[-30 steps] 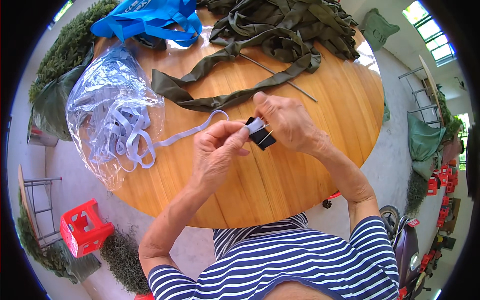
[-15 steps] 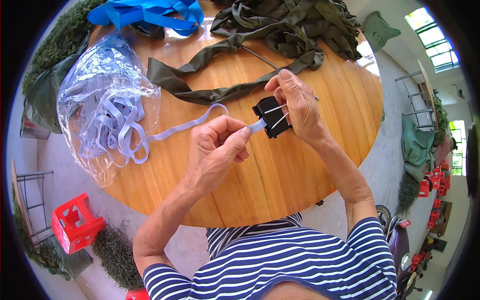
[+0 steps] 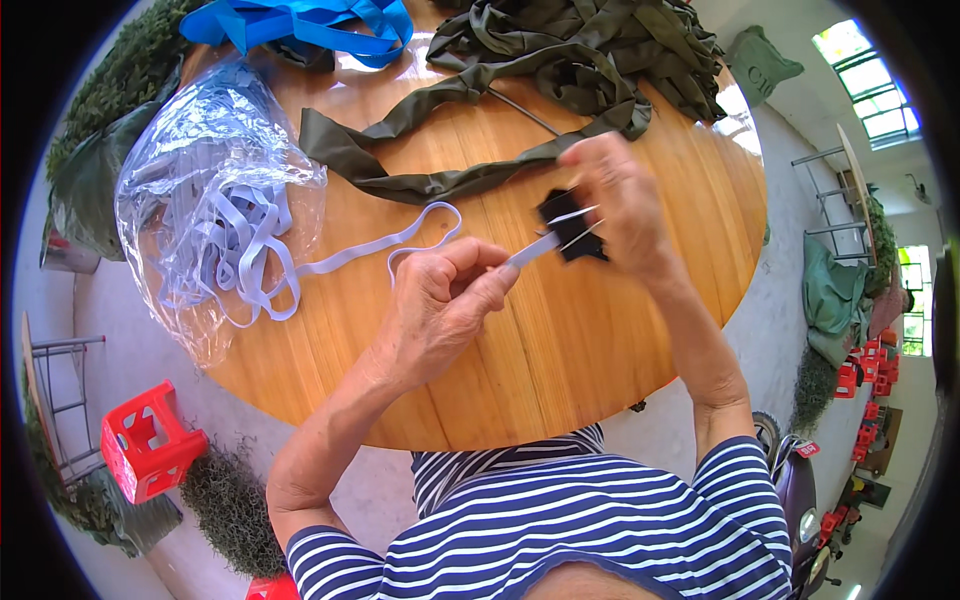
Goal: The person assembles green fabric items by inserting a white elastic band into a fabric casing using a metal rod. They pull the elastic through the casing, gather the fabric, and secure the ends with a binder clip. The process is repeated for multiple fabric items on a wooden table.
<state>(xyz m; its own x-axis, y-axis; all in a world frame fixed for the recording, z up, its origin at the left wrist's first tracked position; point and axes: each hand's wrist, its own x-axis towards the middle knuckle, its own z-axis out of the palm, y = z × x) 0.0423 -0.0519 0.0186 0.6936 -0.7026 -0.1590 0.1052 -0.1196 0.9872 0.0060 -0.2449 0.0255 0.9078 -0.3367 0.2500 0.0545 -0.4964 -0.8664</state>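
Observation:
My left hand (image 3: 445,305) is closed, thumb and forefinger pinching a pale lavender elastic band (image 3: 533,251). From the pinch, a short taut length of band runs to a black piece (image 3: 572,228) with two thin silvery prongs, which resembles a binder clip. Beside those prongs, my right hand (image 3: 625,205) is smeared by motion; whether its fingers grip the black piece cannot be made out. More of the elastic (image 3: 380,243) trails behind my left hand, back to a loose tangle at a clear plastic bag (image 3: 165,230).
A dark olive fabric strip (image 3: 440,187) curves across the wooden table (image 3: 480,380) from a heap of the same cloth (image 3: 600,60). A thin rod (image 3: 523,110) lies within the curve. Blue straps (image 3: 300,25) lie at the far left. A red stool (image 3: 150,440) stands on the floor.
The black piece has shifted right and tilted, and my right hand has moved slightly right. My left hand has moved a little right; more band shows between it and the black piece.

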